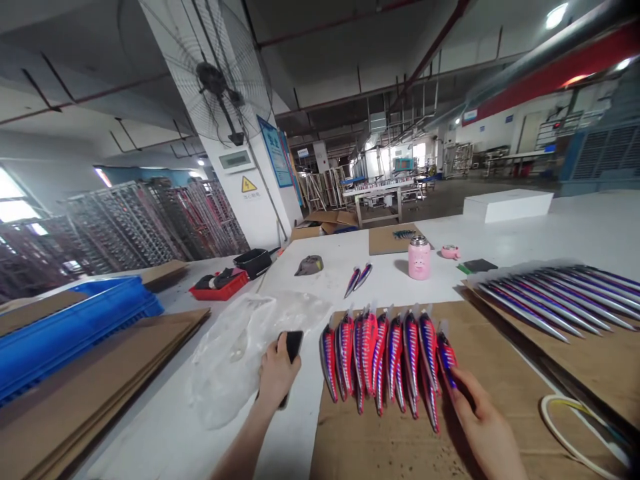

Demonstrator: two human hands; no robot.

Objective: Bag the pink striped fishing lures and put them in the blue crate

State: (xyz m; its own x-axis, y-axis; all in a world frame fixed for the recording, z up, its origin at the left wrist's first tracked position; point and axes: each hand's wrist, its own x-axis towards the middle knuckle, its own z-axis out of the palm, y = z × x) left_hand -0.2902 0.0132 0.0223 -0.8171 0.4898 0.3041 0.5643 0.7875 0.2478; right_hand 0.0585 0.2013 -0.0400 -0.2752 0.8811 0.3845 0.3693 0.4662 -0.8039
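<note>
My left hand [274, 377] is closed round a small black block [293, 343] and rests on the white table beside a clear plastic bag [235, 353]. Just to its right, a row of several red, blue and purple striped fishing lures [383, 353] lies on a brown cardboard sheet [500, 373]. My right hand [480, 420] lies on that cardboard, its fingers touching the rightmost lure [447, 357] of the row.
Several long purple and silver lures [555, 293] lie at the right. Two loose lures [357, 278], a pink tin [419, 257], a red tray [220, 285], a blue crate [65, 327] and stacked cardboard [100, 387] surround the work spot. A white loop [570, 433] lies at the lower right.
</note>
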